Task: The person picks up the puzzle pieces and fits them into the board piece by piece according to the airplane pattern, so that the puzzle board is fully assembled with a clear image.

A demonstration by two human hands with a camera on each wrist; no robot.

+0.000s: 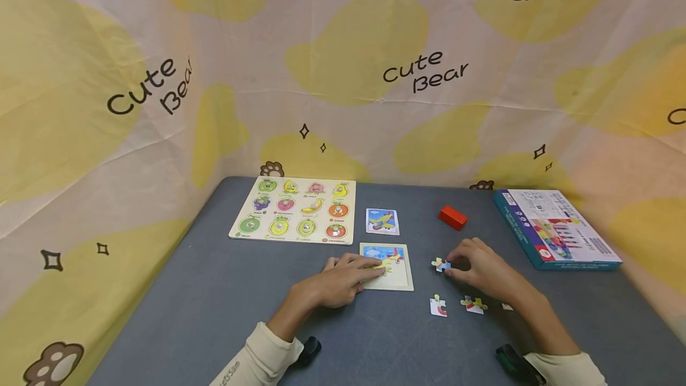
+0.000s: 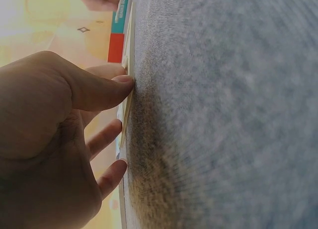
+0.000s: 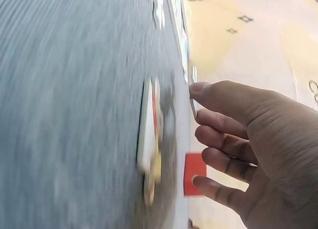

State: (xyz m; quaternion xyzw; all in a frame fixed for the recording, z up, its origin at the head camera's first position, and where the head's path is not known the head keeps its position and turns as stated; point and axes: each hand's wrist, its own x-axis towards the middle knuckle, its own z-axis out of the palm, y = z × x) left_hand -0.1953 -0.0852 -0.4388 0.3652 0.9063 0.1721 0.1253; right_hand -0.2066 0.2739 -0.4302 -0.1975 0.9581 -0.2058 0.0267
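Observation:
In the head view, my left hand (image 1: pixel 343 282) rests on the left side of a small framed puzzle board (image 1: pixel 404 282), index finger stretched over it. The left wrist view shows the thumb (image 2: pixel 107 92) at the board's near edge. The board's upper part carries a blue sky and red airplane picture. Thumb and fingertips of my right hand (image 1: pixel 485 270) pinch a blue-and-yellow jigsaw piece (image 1: pixel 440 264), held just right of the board. Nearer to me lie more jigsaw pieces: one white and red (image 1: pixel 437 306), one multicoloured (image 1: pixel 474 305), and one partly hidden by the right forearm (image 1: pixel 507 307).
A picture card of a yellow airplane (image 1: pixel 382 221) lies behind the board. At the back left is a fruit puzzle board (image 1: pixel 292 212). A red block (image 1: pixel 452 218) sits behind the right hand, and a flat teal-edged box (image 1: pixel 560 231) lies at the right.

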